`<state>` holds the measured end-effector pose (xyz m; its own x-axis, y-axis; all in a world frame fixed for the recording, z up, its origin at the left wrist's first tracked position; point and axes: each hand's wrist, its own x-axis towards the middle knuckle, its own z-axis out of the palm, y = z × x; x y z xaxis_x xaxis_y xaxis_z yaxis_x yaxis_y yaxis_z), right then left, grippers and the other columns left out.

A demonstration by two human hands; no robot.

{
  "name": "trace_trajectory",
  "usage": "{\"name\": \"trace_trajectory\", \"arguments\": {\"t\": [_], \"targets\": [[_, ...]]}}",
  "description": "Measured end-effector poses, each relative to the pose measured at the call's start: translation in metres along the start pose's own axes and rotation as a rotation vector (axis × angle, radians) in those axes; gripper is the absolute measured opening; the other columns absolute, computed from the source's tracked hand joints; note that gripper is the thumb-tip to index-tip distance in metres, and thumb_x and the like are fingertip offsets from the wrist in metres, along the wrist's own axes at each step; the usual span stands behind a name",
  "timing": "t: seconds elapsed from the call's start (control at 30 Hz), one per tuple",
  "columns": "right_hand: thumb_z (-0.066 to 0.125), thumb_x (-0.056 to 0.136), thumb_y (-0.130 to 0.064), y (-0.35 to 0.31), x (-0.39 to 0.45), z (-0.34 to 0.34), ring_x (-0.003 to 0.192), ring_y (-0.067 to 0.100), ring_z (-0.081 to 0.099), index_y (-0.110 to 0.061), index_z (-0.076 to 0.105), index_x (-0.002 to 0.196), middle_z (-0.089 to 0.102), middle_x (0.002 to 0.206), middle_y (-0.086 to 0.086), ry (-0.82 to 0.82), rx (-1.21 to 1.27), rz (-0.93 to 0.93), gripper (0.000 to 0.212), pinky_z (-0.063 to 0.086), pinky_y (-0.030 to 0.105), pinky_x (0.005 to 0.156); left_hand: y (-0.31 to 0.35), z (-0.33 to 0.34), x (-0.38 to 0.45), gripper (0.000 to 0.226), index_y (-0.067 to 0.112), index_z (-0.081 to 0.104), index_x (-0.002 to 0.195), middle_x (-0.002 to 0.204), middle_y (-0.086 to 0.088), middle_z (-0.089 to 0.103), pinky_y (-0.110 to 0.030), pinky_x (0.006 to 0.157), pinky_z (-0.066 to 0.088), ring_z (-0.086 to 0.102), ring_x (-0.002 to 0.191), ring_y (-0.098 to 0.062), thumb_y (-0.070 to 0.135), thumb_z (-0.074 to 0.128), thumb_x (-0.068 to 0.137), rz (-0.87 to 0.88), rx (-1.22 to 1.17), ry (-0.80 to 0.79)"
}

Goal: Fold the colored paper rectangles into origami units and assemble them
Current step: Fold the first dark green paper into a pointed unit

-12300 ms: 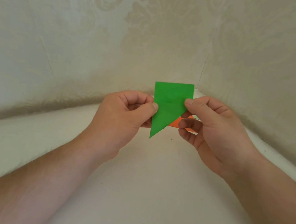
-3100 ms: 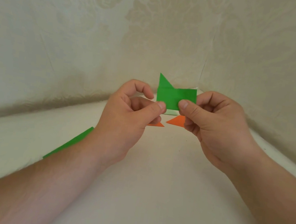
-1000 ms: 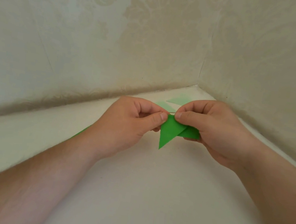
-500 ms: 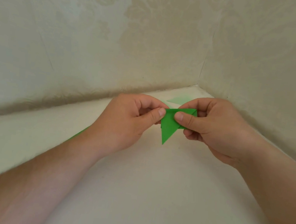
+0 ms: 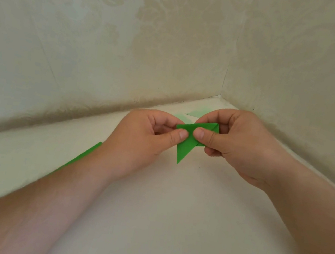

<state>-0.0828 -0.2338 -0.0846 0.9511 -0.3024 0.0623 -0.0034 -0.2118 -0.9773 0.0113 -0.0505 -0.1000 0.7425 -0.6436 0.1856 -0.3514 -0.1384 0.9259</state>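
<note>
A folded green paper unit (image 5: pixel 185 147) hangs above the white table, its sharp point aimed down. My left hand (image 5: pixel 145 138) pinches its left edge between thumb and fingers. My right hand (image 5: pixel 238 144) pinches the right part, thumb on the front face, fingers curled behind it. A second green paper strip (image 5: pixel 84 155) lies flat on the table, mostly hidden behind my left forearm. The orange paper seen earlier is hidden.
The white table (image 5: pixel 169 225) sits in a corner of two patterned cream walls (image 5: pixel 131 45). Pale green paper pieces (image 5: pixel 199 113) lie at the far corner behind my hands.
Since a second ago both hands have kept pinching the green unit and have lifted and tilted it a little. Earlier it was a taller flat shape held upright.
</note>
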Motion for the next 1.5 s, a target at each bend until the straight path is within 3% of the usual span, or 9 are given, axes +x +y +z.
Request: {"name": "trace_trajectory", "arguments": {"t": [0.13,0.37,0.63,0.77,0.83,1.03,1.1,1.33,1.5], "targets": [[0.078,0.087,-0.015,0.0,0.001,-0.002,0.067,0.014,0.067,-0.018,0.075,0.084,0.073,0.078,0.005,0.0,0.004,0.018,0.005,0.06,0.037,0.076,0.001,-0.004,0.0,0.005,0.027,0.079,0.091,0.085,0.005,0.08,-0.02,0.077,0.052,0.071,0.079,-0.007,0.022,0.077,0.091,0.006,-0.006,0.043],[0.075,0.091,-0.018,-0.003,0.001,-0.005,0.061,0.012,0.06,-0.019,0.072,0.08,0.071,0.073,0.0,0.065,0.028,-0.013,0.012,0.052,0.023,0.059,0.002,-0.005,0.001,0.01,0.025,0.079,0.091,0.083,0.002,0.08,-0.019,0.074,0.053,0.072,0.076,-0.009,0.015,0.079,0.089,0.029,-0.023,0.084],[0.078,0.089,-0.013,-0.001,0.002,-0.005,0.068,0.018,0.061,-0.019,0.075,0.077,0.071,0.075,0.001,0.055,0.06,-0.048,0.013,0.053,0.033,0.07,-0.002,-0.004,0.002,0.017,0.023,0.077,0.1,0.085,0.0,0.078,-0.017,0.069,0.049,0.064,0.071,-0.007,0.013,0.08,0.087,-0.053,-0.12,0.022],[0.079,0.088,-0.011,0.001,0.003,-0.005,0.066,0.017,0.058,-0.02,0.074,0.076,0.068,0.072,-0.004,0.015,0.023,-0.095,0.015,0.049,0.03,0.065,-0.003,-0.001,0.002,0.018,0.025,0.08,0.107,0.104,-0.005,0.079,-0.041,0.096,0.057,0.071,0.095,-0.017,0.027,0.077,0.089,-0.039,-0.174,-0.067],[0.08,0.087,-0.011,0.003,0.003,-0.004,0.064,0.016,0.055,-0.019,0.074,0.079,0.067,0.069,-0.006,0.003,0.003,-0.136,0.012,0.045,0.025,0.059,-0.001,-0.001,0.002,0.014,0.023,0.081,0.104,0.103,-0.005,0.079,-0.04,0.095,0.059,0.072,0.095,-0.016,0.024,0.073,0.093,-0.018,-0.168,-0.067],[0.083,0.079,-0.016,0.003,0.002,0.001,0.078,0.051,0.063,-0.021,0.077,0.077,0.072,0.079,0.013,0.078,0.011,-0.275,0.008,0.057,0.065,0.078,0.003,0.0,-0.001,0.009,0.025,0.081,0.097,0.097,0.001,0.08,-0.048,0.097,0.057,0.075,0.097,-0.026,0.02,0.074,0.093,0.073,-0.105,0.023],[0.083,0.078,-0.016,0.002,0.001,0.002,0.085,0.051,0.064,-0.024,0.078,0.076,0.073,0.081,0.015,0.103,0.008,-0.313,0.009,0.054,0.069,0.079,0.005,0.001,-0.003,0.009,0.027,0.081,0.099,0.096,0.002,0.08,-0.053,0.095,0.056,0.074,0.097,-0.029,0.024,0.075,0.093,0.122,-0.081,0.035],[0.082,0.075,-0.017,-0.001,-0.002,0.004,0.079,0.032,0.065,-0.028,0.078,0.074,0.071,0.075,-0.001,0.054,0.025,-0.406,0.012,0.061,0.057,0.079,0.009,0.002,-0.008,0.009,0.032,0.081,0.095,0.088,-0.01,0.078,-0.064,0.077,0.055,0.069,0.085,-0.045,0.027,0.074,0.094,0.292,-0.038,0.145],[0.079,0.08,-0.022,-0.005,-0.006,0.001,0.071,0.009,0.062,-0.021,0.076,0.078,0.072,0.074,-0.003,0.011,0.021,-0.428,0.004,0.047,0.013,0.055,0.011,0.001,-0.008,0.009,0.035,0.08,0.091,0.084,-0.006,0.078,-0.06,0.07,0.056,0.07,0.079,-0.042,0.028,0.076,0.091,0.328,-0.024,0.198]]}}
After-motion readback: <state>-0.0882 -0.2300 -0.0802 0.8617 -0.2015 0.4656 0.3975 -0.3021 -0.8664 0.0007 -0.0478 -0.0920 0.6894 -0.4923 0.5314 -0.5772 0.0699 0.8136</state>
